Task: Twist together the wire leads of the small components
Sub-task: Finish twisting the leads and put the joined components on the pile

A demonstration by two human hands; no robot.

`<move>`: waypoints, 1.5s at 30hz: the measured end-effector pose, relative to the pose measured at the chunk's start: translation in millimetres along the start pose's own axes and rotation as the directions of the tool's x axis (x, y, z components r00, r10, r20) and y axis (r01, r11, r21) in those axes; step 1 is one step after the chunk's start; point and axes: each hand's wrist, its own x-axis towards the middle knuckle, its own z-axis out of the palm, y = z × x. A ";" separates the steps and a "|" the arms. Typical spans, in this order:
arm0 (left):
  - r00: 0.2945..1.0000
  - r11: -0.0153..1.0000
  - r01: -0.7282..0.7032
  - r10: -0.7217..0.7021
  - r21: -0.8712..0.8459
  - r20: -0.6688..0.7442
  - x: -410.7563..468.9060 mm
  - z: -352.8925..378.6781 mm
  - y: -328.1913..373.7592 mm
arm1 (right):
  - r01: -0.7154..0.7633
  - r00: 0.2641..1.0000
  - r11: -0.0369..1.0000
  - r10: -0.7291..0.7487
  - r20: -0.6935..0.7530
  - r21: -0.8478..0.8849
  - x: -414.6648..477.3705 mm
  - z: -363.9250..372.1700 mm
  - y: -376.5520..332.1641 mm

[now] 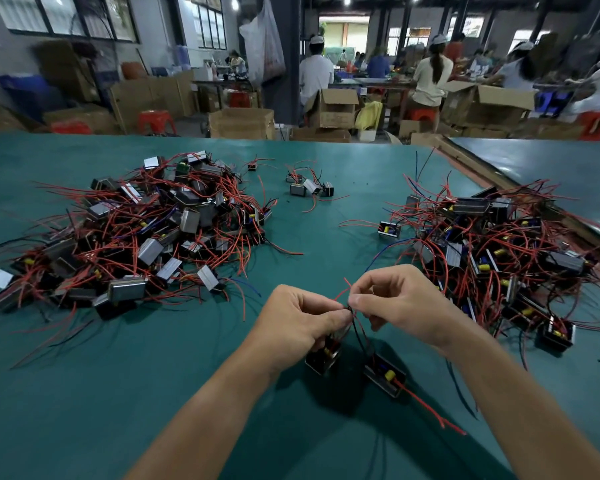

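My left hand point(300, 323) and my right hand point(399, 306) meet above the green table point(187, 375), each pinching thin red and black wire leads point(347, 301) where they cross between the fingertips. Two small black components hang from these leads. One component point(323, 356) sits under my left hand, partly hidden by the fingers. The other component point(385, 375), with a yellow part on it, lies on the table below my right hand, and a red lead point(430, 408) trails from it to the right.
A large pile of components with red leads point(136, 230) lies at the left, another pile point(492, 251) at the right, and a small group point(309, 185) at the far middle. A second table point(551, 174) adjoins at the right. Boxes, stools and people fill the background.
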 end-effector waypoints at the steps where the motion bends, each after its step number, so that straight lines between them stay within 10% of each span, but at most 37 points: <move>1: 1.000 1.000 0.009 -0.009 -0.003 -0.008 -0.1 0.2 0.3 | 0.019 1.000 1.000 -0.019 -0.016 -0.011 0.5 0.2 0.2; 45: 0.983 0.985 -0.091 0.065 0.147 0.172 -4.4 3.0 1.6 | 0.026 0.998 0.996 -0.031 0.056 0.088 -0.5 -2.0 0.4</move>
